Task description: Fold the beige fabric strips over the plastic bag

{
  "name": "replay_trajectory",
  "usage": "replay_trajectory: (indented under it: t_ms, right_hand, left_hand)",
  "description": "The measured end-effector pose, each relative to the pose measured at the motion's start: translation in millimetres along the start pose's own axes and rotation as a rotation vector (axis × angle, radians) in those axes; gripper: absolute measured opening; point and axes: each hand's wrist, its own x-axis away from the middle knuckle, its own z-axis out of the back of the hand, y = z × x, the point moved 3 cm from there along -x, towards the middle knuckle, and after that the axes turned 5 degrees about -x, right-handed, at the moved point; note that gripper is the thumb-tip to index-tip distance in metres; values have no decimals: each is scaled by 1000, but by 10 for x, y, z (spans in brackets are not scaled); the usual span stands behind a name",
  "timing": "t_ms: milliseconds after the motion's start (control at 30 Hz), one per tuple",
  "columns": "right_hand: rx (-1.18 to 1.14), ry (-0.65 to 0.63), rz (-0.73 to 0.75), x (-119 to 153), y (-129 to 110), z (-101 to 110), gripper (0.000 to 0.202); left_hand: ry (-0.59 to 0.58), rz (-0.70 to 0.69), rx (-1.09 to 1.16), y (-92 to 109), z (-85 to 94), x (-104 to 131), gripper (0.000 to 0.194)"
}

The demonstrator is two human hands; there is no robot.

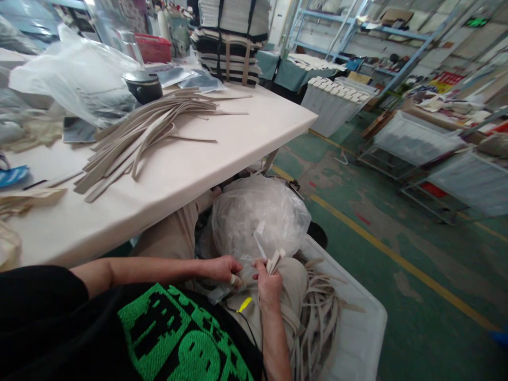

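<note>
Head view: right hand (269, 286) closed w/ strap ends (275, 261).

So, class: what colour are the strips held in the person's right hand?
Beige, pale tan; the strips in the right hand show best in the head view.

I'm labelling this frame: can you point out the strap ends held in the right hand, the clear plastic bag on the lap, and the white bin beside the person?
strap ends (275, 260), head view, on the tips above the thumb.
clear plastic bag (257, 211), head view, on its bulging middle.
white bin (359, 312), head view, on its right wall.
</note>
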Motion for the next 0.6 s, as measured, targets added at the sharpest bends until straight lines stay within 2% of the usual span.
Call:
replay_trajectory:
  t_ms: [233, 400, 600]
  right_hand:
    - [69, 24, 41, -18, -18, 44, 30]
    - [83, 157, 25, -168, 38, 162, 33]
    - [145, 245, -6, -433, 99, 185, 33]
  left_hand:
    - [-136, 12, -46, 32, 1, 25, 34]
    - [-194, 28, 5, 69, 44, -1, 34]
    - [-126, 62, 114, 100, 119, -111, 19]
